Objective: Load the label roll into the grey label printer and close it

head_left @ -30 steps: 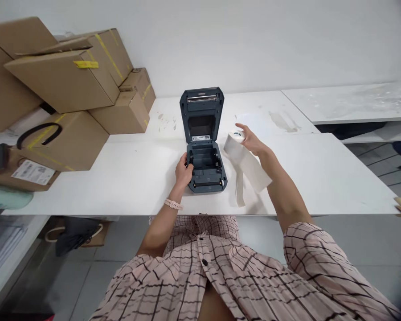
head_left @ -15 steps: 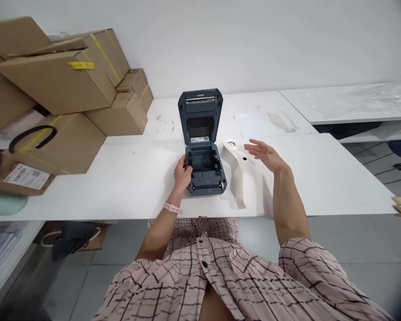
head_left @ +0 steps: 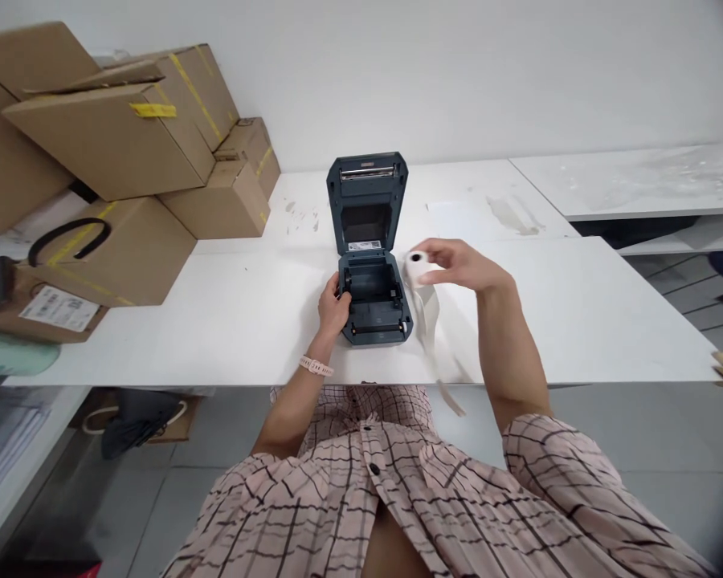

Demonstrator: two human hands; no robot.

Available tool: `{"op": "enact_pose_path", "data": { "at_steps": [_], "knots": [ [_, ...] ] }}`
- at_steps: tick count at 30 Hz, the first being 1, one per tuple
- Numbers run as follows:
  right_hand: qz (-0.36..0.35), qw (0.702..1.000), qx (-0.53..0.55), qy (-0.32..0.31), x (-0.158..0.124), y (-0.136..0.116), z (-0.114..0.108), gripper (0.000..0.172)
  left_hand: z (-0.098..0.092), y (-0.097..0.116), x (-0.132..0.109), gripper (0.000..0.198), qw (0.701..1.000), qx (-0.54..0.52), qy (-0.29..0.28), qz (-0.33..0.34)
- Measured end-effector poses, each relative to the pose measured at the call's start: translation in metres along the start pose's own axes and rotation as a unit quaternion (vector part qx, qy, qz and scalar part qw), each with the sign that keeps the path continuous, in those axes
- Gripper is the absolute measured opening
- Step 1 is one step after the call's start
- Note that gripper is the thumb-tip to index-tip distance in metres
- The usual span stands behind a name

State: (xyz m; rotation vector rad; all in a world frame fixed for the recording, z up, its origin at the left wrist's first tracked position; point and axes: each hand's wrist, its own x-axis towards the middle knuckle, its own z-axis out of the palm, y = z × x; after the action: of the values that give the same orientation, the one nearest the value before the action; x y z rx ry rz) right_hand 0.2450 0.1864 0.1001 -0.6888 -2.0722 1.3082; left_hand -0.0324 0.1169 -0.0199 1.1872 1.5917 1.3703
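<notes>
A dark grey label printer (head_left: pixel 370 297) stands open on the white table (head_left: pixel 234 321), its lid tilted up at the back. My left hand (head_left: pixel 333 309) grips the printer's left side wall, fingers curled over the edge. Just right of the printer, my right hand (head_left: pixel 458 265) holds a white paper roll (head_left: pixel 418 266) lifted off the table. The roll's dark core faces me. A loose strip of paper (head_left: pixel 434 345) trails from the roll down past the table's front edge.
Several cardboard boxes (head_left: pixel 114 144) are stacked at the left rear of the table. A brown bag with a black handle (head_left: pixel 48 289) lies in front of them. A second white surface (head_left: pixel 639 181) stands at the right rear. Bags sit on the floor under the table.
My right hand had let the paper roll lie on the table half a second ago; it has now closed on it and raised it beside the printer. My left hand stays on the printer.
</notes>
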Motion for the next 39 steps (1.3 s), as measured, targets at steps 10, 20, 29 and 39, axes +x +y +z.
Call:
{"op": "enact_pose_path", "data": {
  "at_steps": [10,20,29,39],
  "knots": [
    [0.096,0.840,-0.498,-0.195,0.090,0.013,0.080,0.036,0.003,0.001,0.001,0.069,1.000,0.000,-0.001,-0.001],
    [0.005,0.889,-0.435,-0.141,0.023,-0.007,0.083,0.037,0.003,0.005,-0.004,0.066,1.000,-0.025,-0.010,-0.006],
    [-0.028,0.953,-0.303,0.008,-0.060,0.001,0.142,0.034,0.005,0.014,-0.008,0.072,0.994,-0.099,-0.027,-0.038],
    [-0.022,0.961,-0.276,0.017,-0.060,0.003,0.144,0.035,0.003,0.016,-0.010,0.073,0.992,-0.109,-0.037,-0.044]
  ]
}}
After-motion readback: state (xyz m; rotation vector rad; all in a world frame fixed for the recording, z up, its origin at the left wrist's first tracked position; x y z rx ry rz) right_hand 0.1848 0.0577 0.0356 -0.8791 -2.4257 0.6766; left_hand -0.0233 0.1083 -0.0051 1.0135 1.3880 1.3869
